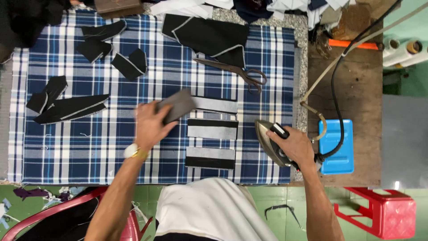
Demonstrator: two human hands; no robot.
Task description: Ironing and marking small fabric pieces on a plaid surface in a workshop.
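Observation:
My left hand (150, 126) grips a grey fabric strip (178, 105), lifted and blurred over the blue plaid cloth (89, 143). My right hand (295, 145) holds the handle of a steam iron (270, 142), tilted at the cloth's right edge. Between the hands lie three grey and black fabric strips (212, 129) in a column, flat on the cloth.
Scissors (236, 71) lie above the strips, below a large black piece (209, 38). Several black cut pieces (69, 107) are scattered at the left. A blue iron rest (345, 149) sits on the wooden side table (356, 89). A red stool (388, 212) stands lower right.

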